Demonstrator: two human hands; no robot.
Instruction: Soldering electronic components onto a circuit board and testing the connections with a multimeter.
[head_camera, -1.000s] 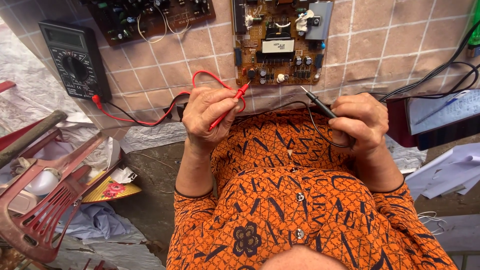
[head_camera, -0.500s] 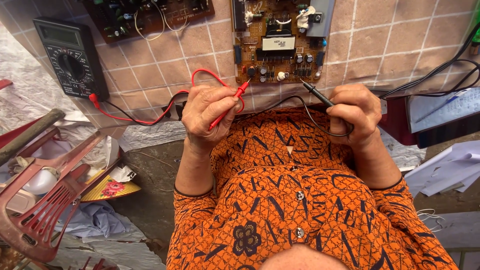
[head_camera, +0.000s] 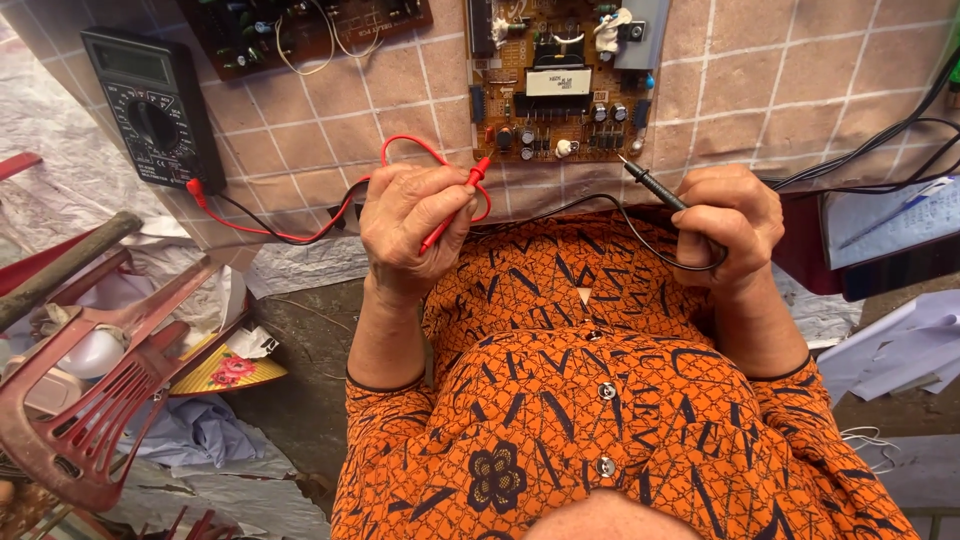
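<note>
1. A tiled work surface of tan square tiles with pale grout (head_camera: 800, 90) fills the far part of the view, its near edge running just beyond the person's hands.
2. The person's orange patterned button-up shirt (head_camera: 600, 420) fills the near centre, with both forearms reaching out from it toward the tiles.
3. A worn red plastic chair frame (head_camera: 90, 400) lies at the near left, well apart from the hands, among crumpled cloth and paper.
4. A brown printed circuit board crowded with black and silver components (head_camera: 560, 80) lies on the tiles at far centre, between and beyond the two hands.
5. A black digital multimeter with a round dial (head_camera: 152, 105) rests on the tiles at far left; a second, darker circuit board (head_camera: 300, 30) lies just to its right.
6. The left hand (head_camera: 410, 225) is curled closed around a slim red test probe (head_camera: 452, 205), held like a pen, tip pointing far-right toward the brown board's near edge without touching it.
7. The right hand (head_camera: 730, 225) is closed in a loose fist on a slim black test probe (head_camera: 655, 185), its metal tip angled far-left, near the board's near right corner.
8. A thin red lead wire (head_camera: 270, 235) runs from the multimeter to the left hand, looping above the fingers.
9. A thin black lead wire (head_camera: 560, 205) trails between the hands and loops under the right fist.
</note>
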